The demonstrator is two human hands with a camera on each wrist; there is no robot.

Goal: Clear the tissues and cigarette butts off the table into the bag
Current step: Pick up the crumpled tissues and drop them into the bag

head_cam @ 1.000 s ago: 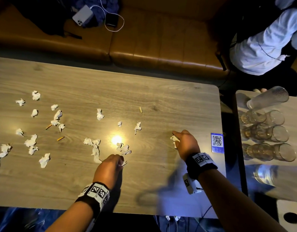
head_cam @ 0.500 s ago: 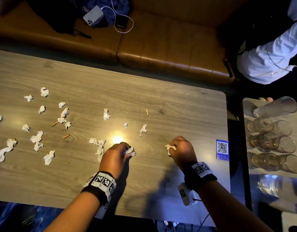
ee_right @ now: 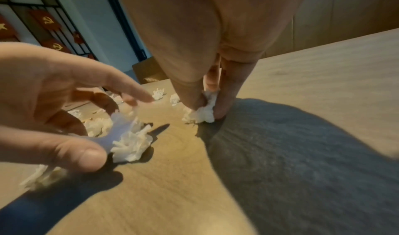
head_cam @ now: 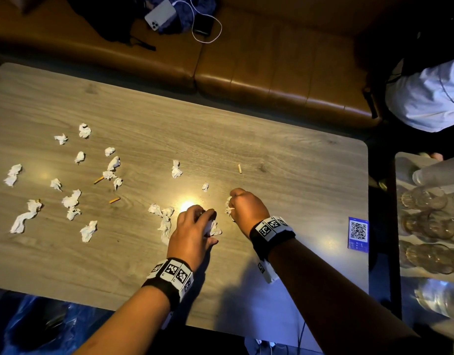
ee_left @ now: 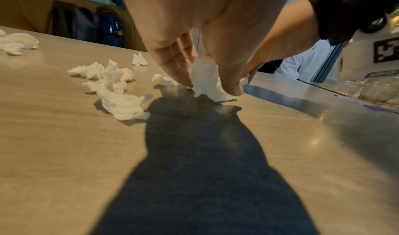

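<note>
Crumpled tissue wads (head_cam: 212, 228), 1 pinched in each hand, on woodgrain table (head_cam: 272, 160).

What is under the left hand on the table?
Under the left hand a crumpled white tissue rests on the wooden table, pinched between the thumb and fingertips. Whether anything else lies in the palm cannot be seen; the hand covers it.

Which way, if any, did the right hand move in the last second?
Yes. The right hand slid left, away from the QR card; it now sits directly below the lone cigarette butt.
</note>
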